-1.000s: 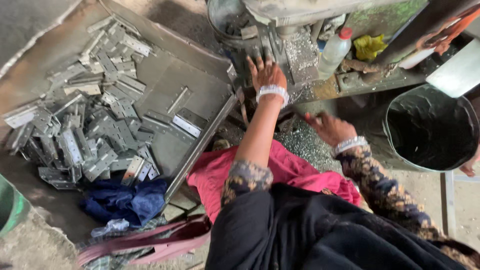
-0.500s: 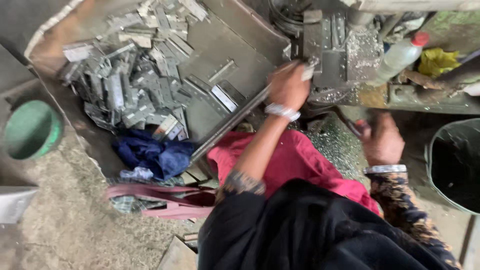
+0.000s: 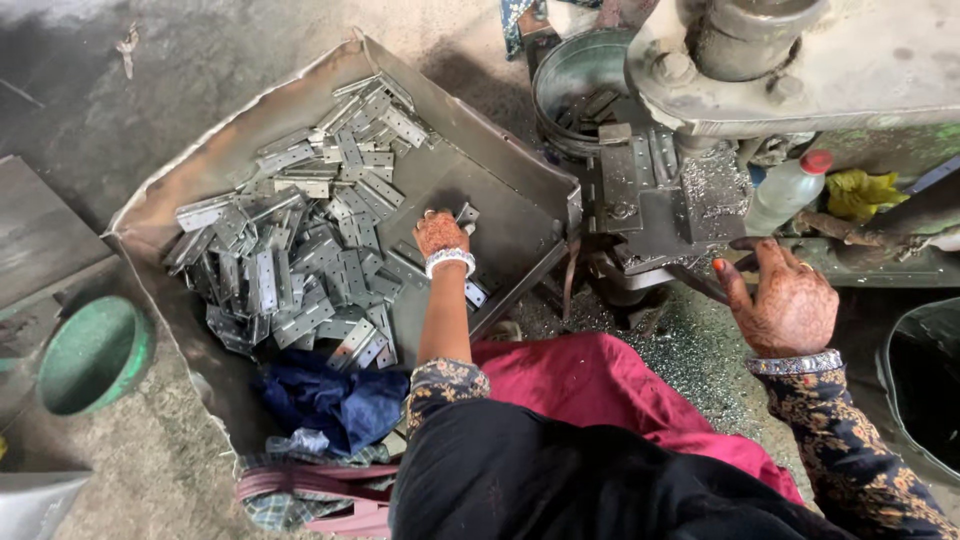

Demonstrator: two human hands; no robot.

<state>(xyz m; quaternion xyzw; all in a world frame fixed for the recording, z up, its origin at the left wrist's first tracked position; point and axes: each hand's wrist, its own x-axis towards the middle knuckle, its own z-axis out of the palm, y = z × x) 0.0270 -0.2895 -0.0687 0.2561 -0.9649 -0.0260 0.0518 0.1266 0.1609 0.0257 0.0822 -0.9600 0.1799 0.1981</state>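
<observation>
A large sheet-metal tray [image 3: 505, 165] lies on the floor and holds a heap of grey metal hinge plates [image 3: 300, 260]. My left hand [image 3: 440, 235] reaches into the tray's right part, its fingers curled on a single hinge plate [image 3: 467, 214] beside the heap. My right hand [image 3: 785, 300] hovers with its fingers spread and nothing in it, just in front of the base of a heavy grey press machine [image 3: 690, 190]. Both wrists wear bracelets.
A round metal pan [image 3: 570, 75] with a few parts sits behind the machine's die. A plastic bottle with a red cap [image 3: 785, 190] and a yellow rag [image 3: 865, 190] lie to the right. A green bowl [image 3: 95, 355], blue cloth [image 3: 330, 400] and black bucket [image 3: 920, 390] surround me.
My left hand has left the machine's die and moved left and down into the tray. My right hand has lifted and spread its fingers. The view has swung left.
</observation>
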